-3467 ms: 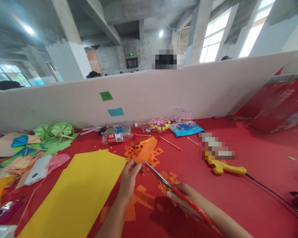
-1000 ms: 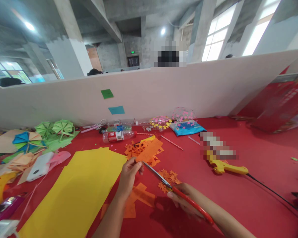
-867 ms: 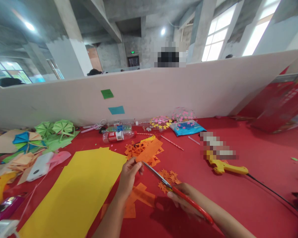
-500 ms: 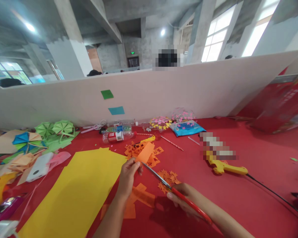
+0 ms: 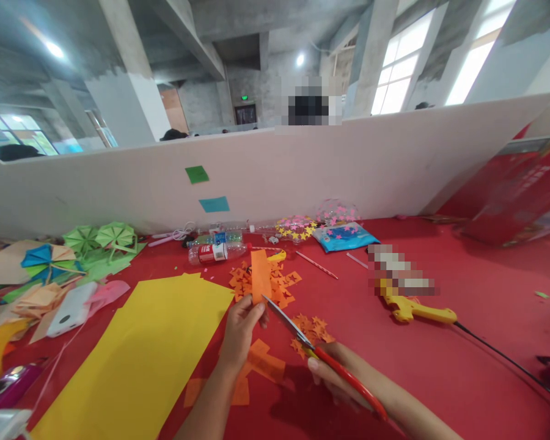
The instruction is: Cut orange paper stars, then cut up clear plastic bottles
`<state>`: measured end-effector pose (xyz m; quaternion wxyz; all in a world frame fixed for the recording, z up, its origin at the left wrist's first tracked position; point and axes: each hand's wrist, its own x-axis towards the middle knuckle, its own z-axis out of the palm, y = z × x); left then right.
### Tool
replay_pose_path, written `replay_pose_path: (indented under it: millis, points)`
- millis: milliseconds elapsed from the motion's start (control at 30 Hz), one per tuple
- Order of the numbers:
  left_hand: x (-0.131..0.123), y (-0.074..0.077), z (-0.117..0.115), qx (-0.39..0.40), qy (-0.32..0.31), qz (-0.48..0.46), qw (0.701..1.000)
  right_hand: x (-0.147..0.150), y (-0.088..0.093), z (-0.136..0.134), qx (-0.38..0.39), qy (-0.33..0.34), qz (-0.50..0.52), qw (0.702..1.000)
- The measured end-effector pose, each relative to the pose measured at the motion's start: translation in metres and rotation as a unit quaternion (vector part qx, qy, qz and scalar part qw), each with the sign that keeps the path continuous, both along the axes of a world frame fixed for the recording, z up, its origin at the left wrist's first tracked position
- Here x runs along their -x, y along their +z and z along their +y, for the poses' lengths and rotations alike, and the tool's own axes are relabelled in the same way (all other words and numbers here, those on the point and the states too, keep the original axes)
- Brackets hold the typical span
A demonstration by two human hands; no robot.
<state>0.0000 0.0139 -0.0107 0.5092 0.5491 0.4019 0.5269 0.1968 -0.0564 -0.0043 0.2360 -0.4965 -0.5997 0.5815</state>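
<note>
Between thumb and fingers, my left hand (image 5: 241,324) pinches the lower end of an orange paper strip (image 5: 260,275), which stands nearly upright. Red-handled scissors (image 5: 302,336) are gripped in my right hand (image 5: 339,370), their tips at the strip's right edge near my left thumb. Whether the blades touch the paper I cannot tell. Behind the strip lies a heap of orange paper scraps (image 5: 284,287) with star-shaped holes. Small orange paper stars (image 5: 318,327) are piled beyond the scissors. More orange paper pieces (image 5: 266,363) lie on the red table, partly hidden by my left forearm.
Yellow paper sheets (image 5: 132,348) cover the left of the table. A yellow glue gun (image 5: 421,310) with a black cord lies at right. Plastic bottles (image 5: 215,252), a blue packet (image 5: 348,235) and a striped stick (image 5: 318,266) sit near the white partition (image 5: 266,165).
The orange strip has turned from leaning right to almost upright in my left hand. The scissors remain in my right hand, nearly in the same place.
</note>
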Motion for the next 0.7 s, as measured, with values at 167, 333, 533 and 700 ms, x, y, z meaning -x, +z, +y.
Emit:
replay_pose_path:
  millis: [167,333,533,700]
  points:
    - [-0.0028,-0.0008,-0.0011,0.000,0.004,-0.007,1.000,0.0040,0.0007,-0.0023,-0.019,-0.012,0.006,1.000]
    - [-0.0058,-0.0045,-0.0018,0.012,0.008,-0.021,1.000,0.0075,0.0054,-0.0050,-0.005,-0.029,-0.006,1.000]
    - [-0.0069,-0.0080,-0.0016,0.023,0.003,-0.056,0.998,0.0069,0.0072,-0.0058,0.017,-0.023,-0.011,1.000]
    - [-0.0055,-0.0088,-0.0008,0.030,-0.005,-0.065,0.997,0.0065,0.0062,-0.0054,0.013,-0.025,-0.006,1.000]
